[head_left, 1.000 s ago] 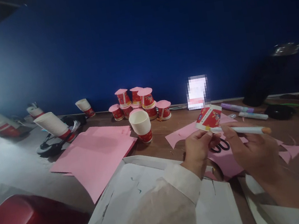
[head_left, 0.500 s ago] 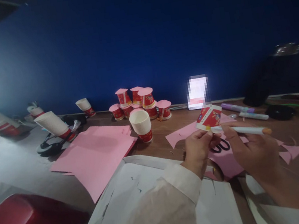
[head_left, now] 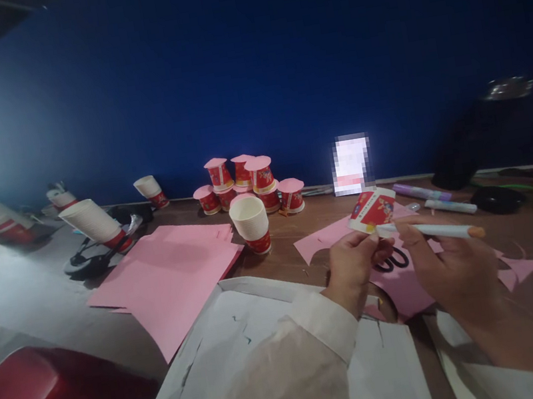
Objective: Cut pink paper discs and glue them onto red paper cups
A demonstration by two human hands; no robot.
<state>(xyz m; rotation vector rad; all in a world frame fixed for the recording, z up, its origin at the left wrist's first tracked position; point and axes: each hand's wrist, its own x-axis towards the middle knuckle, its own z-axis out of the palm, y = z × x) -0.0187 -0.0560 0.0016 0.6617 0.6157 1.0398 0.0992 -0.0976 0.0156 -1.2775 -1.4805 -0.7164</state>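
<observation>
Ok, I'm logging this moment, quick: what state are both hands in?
Left hand: closed, holding the cup.
Right hand: closed, holding the marker.

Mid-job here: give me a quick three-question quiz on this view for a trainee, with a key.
1. What does the right hand hold?
A) a purple marker
B) a white marker with an orange end
C) a roll of tape

2. True or false: the left hand holds a red-and-white cup.

3. Fill in: in the picture, the big pink sheets lie to the ____ of the middle cup stack.

Key: 1. B; 2. True; 3. left
</observation>
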